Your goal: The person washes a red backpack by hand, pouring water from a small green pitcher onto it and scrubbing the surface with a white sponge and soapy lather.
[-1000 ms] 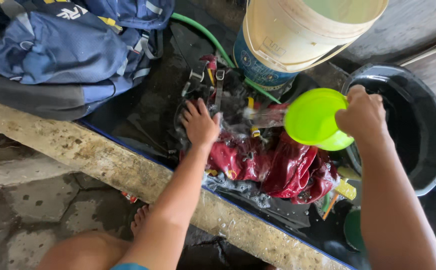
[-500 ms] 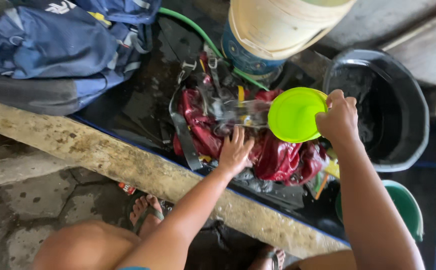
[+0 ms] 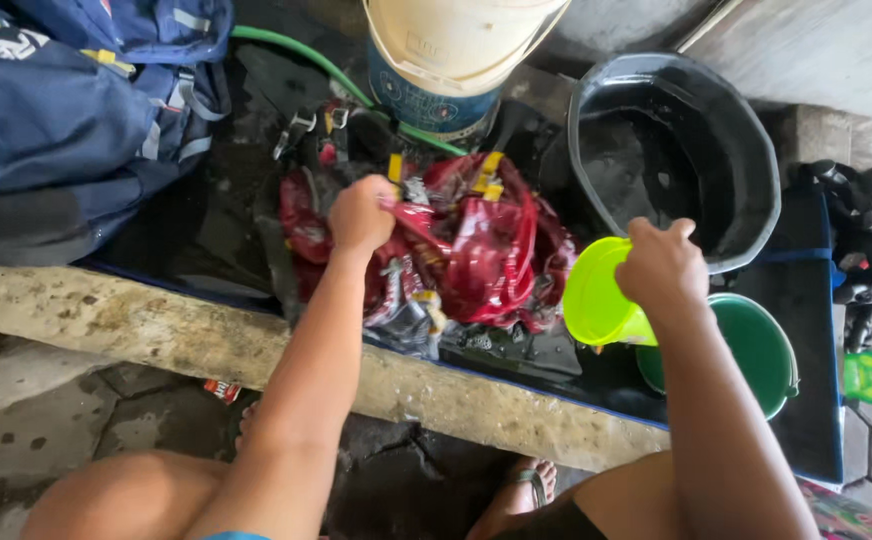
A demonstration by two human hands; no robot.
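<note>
A wet red bag [image 3: 476,250] with yellow straps lies crumpled on a dark wet surface behind a concrete curb [image 3: 206,340]. My left hand [image 3: 361,213] is closed on the bag's fabric near its left top. My right hand [image 3: 662,265] holds a lime green plastic scoop [image 3: 594,297] by its rim, right of the bag and just in front of a black water tub [image 3: 676,150].
A blue backpack [image 3: 66,110] lies at the far left. A cream bucket [image 3: 456,50] stands behind the bag, with a green hose [image 3: 306,55] beside it. A green pail [image 3: 756,350] sits under my right forearm. My sandalled foot [image 3: 526,495] rests below the curb.
My right hand has moved the green scoop down and right, away from over the bag toward the black tub. My left hand shifted from pressing flat on the bag to gripping its fabric.
</note>
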